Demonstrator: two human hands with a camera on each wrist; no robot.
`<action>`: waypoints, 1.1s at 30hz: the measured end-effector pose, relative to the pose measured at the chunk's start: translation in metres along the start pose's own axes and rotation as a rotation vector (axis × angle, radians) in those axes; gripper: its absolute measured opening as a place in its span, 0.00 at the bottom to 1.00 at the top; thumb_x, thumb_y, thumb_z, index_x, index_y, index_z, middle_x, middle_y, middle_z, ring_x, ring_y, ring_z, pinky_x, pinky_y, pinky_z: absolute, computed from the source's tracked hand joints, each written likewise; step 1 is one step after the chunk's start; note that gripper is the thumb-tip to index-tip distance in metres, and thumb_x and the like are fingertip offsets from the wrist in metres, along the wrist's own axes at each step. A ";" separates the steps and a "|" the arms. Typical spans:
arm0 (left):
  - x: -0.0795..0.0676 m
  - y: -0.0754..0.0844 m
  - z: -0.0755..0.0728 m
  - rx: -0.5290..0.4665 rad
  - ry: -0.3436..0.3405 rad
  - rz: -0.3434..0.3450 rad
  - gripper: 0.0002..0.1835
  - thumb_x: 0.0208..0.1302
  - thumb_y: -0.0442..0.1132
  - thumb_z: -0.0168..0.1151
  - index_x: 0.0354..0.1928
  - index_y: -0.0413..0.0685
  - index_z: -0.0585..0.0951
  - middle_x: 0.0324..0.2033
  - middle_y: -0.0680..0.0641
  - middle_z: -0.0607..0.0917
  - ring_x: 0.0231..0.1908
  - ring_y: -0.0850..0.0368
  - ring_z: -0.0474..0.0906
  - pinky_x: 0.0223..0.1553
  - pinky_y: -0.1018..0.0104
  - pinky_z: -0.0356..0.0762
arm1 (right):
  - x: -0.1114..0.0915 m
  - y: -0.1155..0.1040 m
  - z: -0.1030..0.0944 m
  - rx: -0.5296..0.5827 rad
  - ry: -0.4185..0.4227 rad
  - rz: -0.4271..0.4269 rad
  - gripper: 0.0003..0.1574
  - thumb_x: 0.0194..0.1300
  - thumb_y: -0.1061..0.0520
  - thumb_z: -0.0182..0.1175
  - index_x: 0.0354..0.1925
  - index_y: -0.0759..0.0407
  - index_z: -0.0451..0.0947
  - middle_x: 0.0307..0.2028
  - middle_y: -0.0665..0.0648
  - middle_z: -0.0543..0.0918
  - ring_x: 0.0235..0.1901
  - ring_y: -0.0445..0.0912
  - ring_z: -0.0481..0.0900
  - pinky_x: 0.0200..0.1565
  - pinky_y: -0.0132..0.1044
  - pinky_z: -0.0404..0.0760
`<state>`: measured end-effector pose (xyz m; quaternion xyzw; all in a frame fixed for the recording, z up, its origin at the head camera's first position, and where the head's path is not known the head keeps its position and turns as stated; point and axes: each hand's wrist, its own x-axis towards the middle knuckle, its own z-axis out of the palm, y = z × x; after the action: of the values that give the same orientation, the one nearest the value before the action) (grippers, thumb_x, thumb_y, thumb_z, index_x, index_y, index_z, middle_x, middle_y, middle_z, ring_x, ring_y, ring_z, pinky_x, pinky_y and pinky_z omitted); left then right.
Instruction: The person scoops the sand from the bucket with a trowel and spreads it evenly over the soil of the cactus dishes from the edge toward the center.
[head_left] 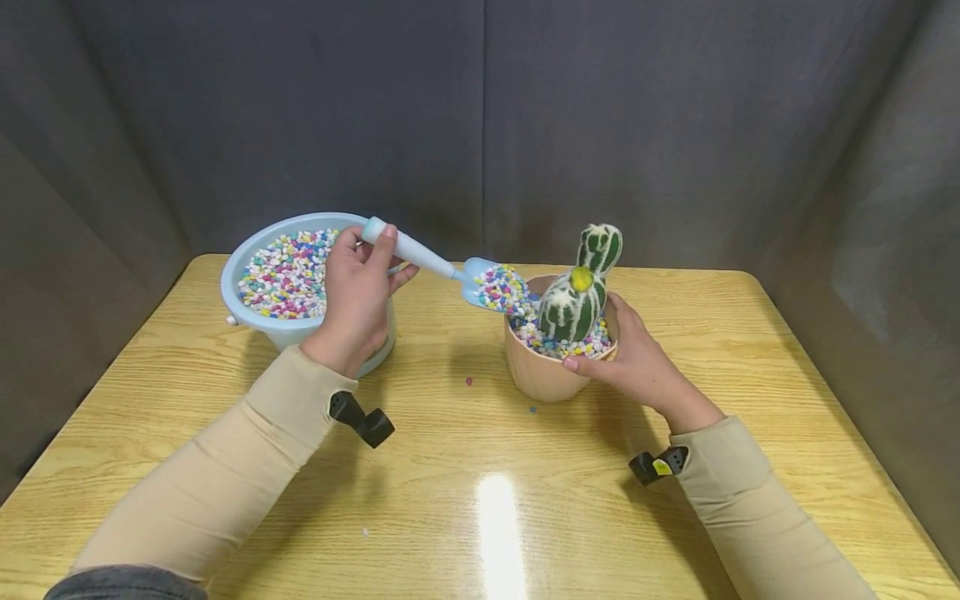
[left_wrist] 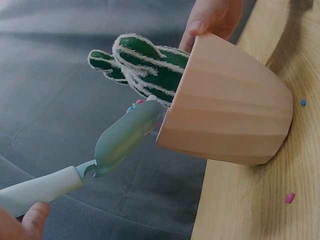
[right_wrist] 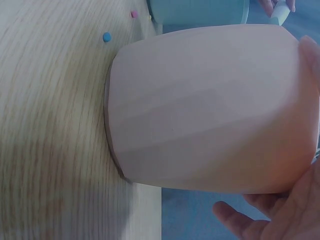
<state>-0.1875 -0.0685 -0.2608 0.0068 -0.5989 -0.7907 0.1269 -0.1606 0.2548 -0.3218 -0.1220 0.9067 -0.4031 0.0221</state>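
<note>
My left hand (head_left: 360,292) grips the pale blue handle of a small shovel (head_left: 427,253). Its blade, heaped with colourful pebbles (head_left: 504,289), reaches over the left rim of a peach flowerpot (head_left: 546,375). In the left wrist view the underside of the shovel (left_wrist: 127,131) shows, its tip at the pot's rim. A green cactus (head_left: 573,308) with white fuzz and a yellow bloom stands in the pot among more pebbles. My right hand (head_left: 641,362) holds the pot by its right side, thumb at the near rim; in the right wrist view the pot (right_wrist: 210,110) hides part of that hand.
A light blue bucket (head_left: 281,329) full of coloured pebbles stands at the left, behind my left hand. Stray pebbles lie on the wooden table (head_left: 420,467), a pink one (head_left: 469,381) and a blue one (head_left: 533,409) among them. Dark curtains (head_left: 480,125) hang behind the table.
</note>
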 end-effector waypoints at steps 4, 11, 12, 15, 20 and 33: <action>0.000 0.000 0.000 0.000 0.002 0.005 0.02 0.81 0.37 0.53 0.47 0.48 0.70 0.44 0.47 0.80 0.44 0.55 0.82 0.52 0.61 0.86 | 0.000 0.001 0.000 0.009 -0.005 -0.005 0.71 0.58 0.46 0.76 0.81 0.65 0.41 0.77 0.73 0.50 0.76 0.66 0.49 0.74 0.67 0.53; 0.000 0.000 0.001 0.004 0.009 0.007 0.03 0.80 0.36 0.53 0.46 0.48 0.70 0.43 0.48 0.80 0.43 0.56 0.82 0.51 0.61 0.87 | 0.000 0.002 -0.003 0.006 -0.033 -0.017 0.72 0.59 0.47 0.75 0.81 0.67 0.39 0.78 0.74 0.47 0.77 0.66 0.45 0.74 0.67 0.50; -0.001 0.000 0.001 0.006 0.009 0.006 0.03 0.80 0.36 0.53 0.47 0.48 0.70 0.43 0.47 0.80 0.43 0.55 0.82 0.51 0.61 0.86 | 0.000 0.002 -0.004 0.008 -0.035 -0.022 0.71 0.59 0.47 0.75 0.81 0.67 0.39 0.78 0.74 0.48 0.77 0.66 0.45 0.75 0.67 0.50; -0.001 0.001 0.001 0.014 0.006 -0.002 0.03 0.80 0.36 0.54 0.48 0.48 0.70 0.44 0.47 0.80 0.45 0.53 0.82 0.53 0.59 0.86 | 0.000 0.002 -0.004 0.016 -0.038 -0.032 0.71 0.59 0.47 0.76 0.81 0.67 0.40 0.78 0.73 0.49 0.77 0.65 0.46 0.75 0.67 0.50; -0.001 0.001 0.003 0.015 0.006 0.003 0.03 0.80 0.36 0.54 0.47 0.48 0.70 0.43 0.47 0.80 0.44 0.54 0.82 0.52 0.60 0.86 | 0.000 0.003 -0.006 0.036 -0.044 -0.041 0.70 0.59 0.48 0.76 0.81 0.66 0.41 0.78 0.73 0.49 0.77 0.65 0.46 0.75 0.66 0.50; -0.003 0.002 0.005 0.021 0.008 0.014 0.04 0.80 0.35 0.55 0.47 0.48 0.69 0.42 0.47 0.80 0.43 0.57 0.81 0.51 0.61 0.86 | 0.001 0.007 -0.011 0.057 -0.084 -0.047 0.71 0.58 0.49 0.75 0.81 0.65 0.39 0.79 0.72 0.47 0.78 0.66 0.45 0.75 0.67 0.48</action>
<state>-0.1856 -0.0633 -0.2579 0.0070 -0.6065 -0.7835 0.1348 -0.1648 0.2669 -0.3192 -0.1592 0.8901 -0.4235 0.0541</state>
